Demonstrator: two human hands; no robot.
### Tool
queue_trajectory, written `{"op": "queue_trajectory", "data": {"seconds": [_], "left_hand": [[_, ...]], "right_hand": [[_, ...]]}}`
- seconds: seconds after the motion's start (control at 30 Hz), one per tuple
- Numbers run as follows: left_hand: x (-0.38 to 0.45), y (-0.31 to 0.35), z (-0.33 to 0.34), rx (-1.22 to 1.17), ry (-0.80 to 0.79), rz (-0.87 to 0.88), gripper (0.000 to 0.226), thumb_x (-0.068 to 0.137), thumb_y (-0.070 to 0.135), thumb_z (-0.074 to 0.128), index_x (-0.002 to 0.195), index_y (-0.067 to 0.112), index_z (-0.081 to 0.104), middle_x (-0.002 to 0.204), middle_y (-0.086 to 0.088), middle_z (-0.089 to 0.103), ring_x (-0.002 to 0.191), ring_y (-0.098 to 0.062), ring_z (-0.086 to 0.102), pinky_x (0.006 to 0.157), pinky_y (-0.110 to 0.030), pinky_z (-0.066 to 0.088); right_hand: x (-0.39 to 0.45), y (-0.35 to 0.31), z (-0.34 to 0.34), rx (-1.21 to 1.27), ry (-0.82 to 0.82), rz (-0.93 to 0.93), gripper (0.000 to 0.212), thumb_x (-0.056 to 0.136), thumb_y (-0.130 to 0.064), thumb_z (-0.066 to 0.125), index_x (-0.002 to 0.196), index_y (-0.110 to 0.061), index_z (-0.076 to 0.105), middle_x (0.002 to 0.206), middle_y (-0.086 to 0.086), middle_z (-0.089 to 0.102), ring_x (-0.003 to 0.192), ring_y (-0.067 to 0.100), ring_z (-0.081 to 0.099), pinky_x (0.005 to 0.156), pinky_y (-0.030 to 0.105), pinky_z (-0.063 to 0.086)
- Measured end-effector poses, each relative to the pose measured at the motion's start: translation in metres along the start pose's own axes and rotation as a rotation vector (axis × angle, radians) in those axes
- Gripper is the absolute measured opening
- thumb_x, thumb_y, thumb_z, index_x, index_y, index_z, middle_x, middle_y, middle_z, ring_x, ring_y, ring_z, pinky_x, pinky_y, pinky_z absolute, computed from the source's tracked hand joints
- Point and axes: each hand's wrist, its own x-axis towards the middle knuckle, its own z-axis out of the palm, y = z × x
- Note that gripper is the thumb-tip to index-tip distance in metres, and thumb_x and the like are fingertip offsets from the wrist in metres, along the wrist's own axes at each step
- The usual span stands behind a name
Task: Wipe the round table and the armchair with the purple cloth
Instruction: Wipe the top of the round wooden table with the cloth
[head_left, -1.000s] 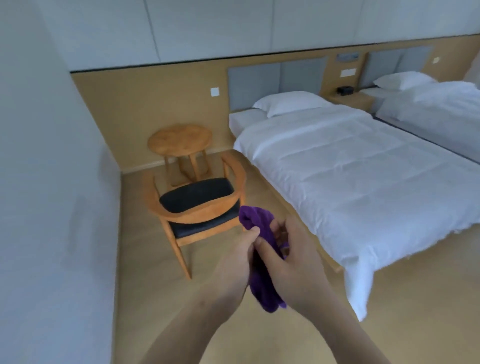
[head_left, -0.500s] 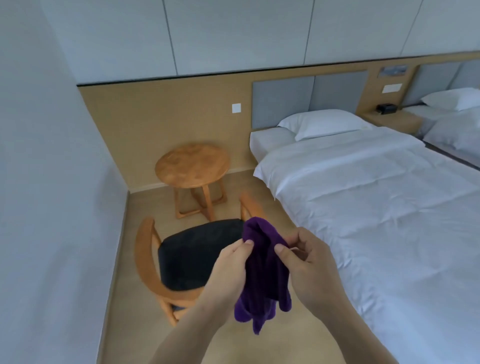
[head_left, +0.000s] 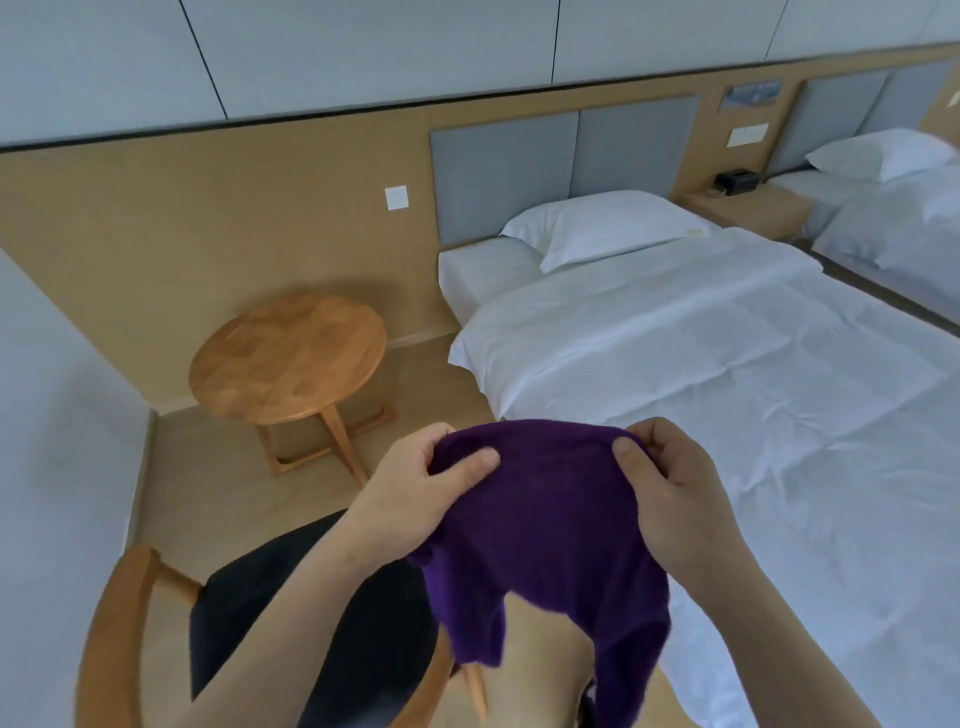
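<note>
Both hands are holding the cloth (head_left: 550, 525) up in the air, spreading it: the left hand (head_left: 415, 499) is pinching one upper corner between thumb and fingers, and the right hand (head_left: 670, 499) is pinching the other, so the purple fabric is hanging between them in a loose drape with its lower edge dangling. The cloth is hovering above the armchair (head_left: 291, 623), whose dark seat and wooden arm are showing just below the forearms, and it is not touching either piece of furniture. The table (head_left: 288, 358) is standing farther off, beyond the armchair and near the wall, with the bed (head_left: 727, 389) to its right. No wiping appears to be under way; the hands seem to be opening the cloth out before use. From here the main risk is a slip: both grips are only at the top edge, so if one pinch is loosening the cloth may be swinging down onto the seat or floor. A trailing lower edge could also be catching on the chair arm while the cloth is being carried toward the table.
</note>
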Motion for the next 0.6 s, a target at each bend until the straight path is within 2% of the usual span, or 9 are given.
{"op": "queue_trajectory", "data": {"seconds": [0.07, 0.13, 0.27, 0.37, 0.43, 0.5, 0.6], "left_hand": [[0.044, 0.003, 0.004, 0.122, -0.067, 0.044, 0.021, 0.09, 0.039, 0.074, 0.095, 0.021, 0.066, 0.093, 0.0, 0.074, 0.086, -0.019, 0.072, 0.082, -0.046, 0.059], [0.085, 0.006, 0.01, 0.213, -0.071, 0.053, 0.004, 0.095, 0.032, 0.068, 0.095, 0.028, 0.067, 0.094, 0.007, 0.072, 0.088, -0.013, 0.07, 0.084, -0.045, 0.058], [0.161, 0.005, 0.027, 0.259, 0.021, -0.049, 0.017, 0.102, 0.036, 0.055, 0.091, 0.031, 0.067, 0.089, 0.011, 0.071, 0.083, -0.009, 0.067, 0.081, -0.045, 0.056], [0.206, -0.001, 0.038, 0.126, 0.042, -0.181, 0.026, 0.105, 0.035, 0.05, 0.094, 0.019, 0.068, 0.086, -0.003, 0.072, 0.082, -0.026, 0.068, 0.083, -0.056, 0.054], [0.231, -0.006, 0.04, 0.005, 0.054, -0.258, 0.028, 0.106, 0.034, 0.047, 0.1, 0.018, 0.07, 0.093, -0.008, 0.074, 0.09, -0.032, 0.068, 0.087, -0.058, 0.054], [0.254, -0.011, 0.034, -0.113, 0.108, -0.308, 0.028, 0.107, 0.033, 0.047, 0.105, 0.02, 0.071, 0.099, -0.008, 0.075, 0.095, -0.031, 0.07, 0.089, -0.054, 0.056], [0.287, -0.02, 0.01, -0.276, 0.203, -0.327, 0.024, 0.106, 0.027, 0.051, 0.109, 0.017, 0.072, 0.101, -0.009, 0.077, 0.095, -0.027, 0.072, 0.088, -0.043, 0.058]], "right_hand": [[0.051, 0.007, -0.015, -0.04, -0.012, 0.007, 0.021, 0.105, -0.019, 0.051, 0.089, -0.014, 0.064, 0.082, 0.004, 0.068, 0.075, 0.019, 0.063, 0.068, 0.031, 0.051], [0.101, 0.011, -0.03, -0.064, -0.048, 0.016, 0.024, 0.105, -0.021, 0.05, 0.087, -0.015, 0.064, 0.08, 0.004, 0.068, 0.074, 0.019, 0.062, 0.065, 0.028, 0.048], [0.193, 0.011, -0.041, -0.066, -0.169, 0.078, 0.029, 0.106, -0.026, 0.048, 0.084, -0.014, 0.064, 0.07, -0.003, 0.064, 0.062, 0.007, 0.057, 0.061, 0.026, 0.045], [0.248, 0.016, -0.025, 0.043, -0.232, 0.21, 0.032, 0.105, -0.028, 0.051, 0.082, -0.015, 0.069, 0.066, -0.006, 0.069, 0.07, 0.015, 0.063, 0.07, 0.037, 0.051], [0.278, 0.014, -0.003, 0.107, -0.281, 0.283, 0.025, 0.104, -0.026, 0.054, 0.087, -0.022, 0.072, 0.067, -0.01, 0.073, 0.07, 0.011, 0.07, 0.067, 0.03, 0.054], [0.307, 0.009, 0.021, 0.159, -0.361, 0.311, 0.016, 0.101, -0.026, 0.06, 0.093, -0.022, 0.073, 0.07, -0.009, 0.075, 0.067, 0.008, 0.072, 0.064, 0.027, 0.055], [0.352, 0.0, 0.056, 0.263, -0.451, 0.343, 0.011, 0.095, -0.023, 0.069, 0.095, -0.015, 0.076, 0.087, 0.007, 0.079, 0.081, 0.024, 0.077, 0.076, 0.042, 0.062]]}}
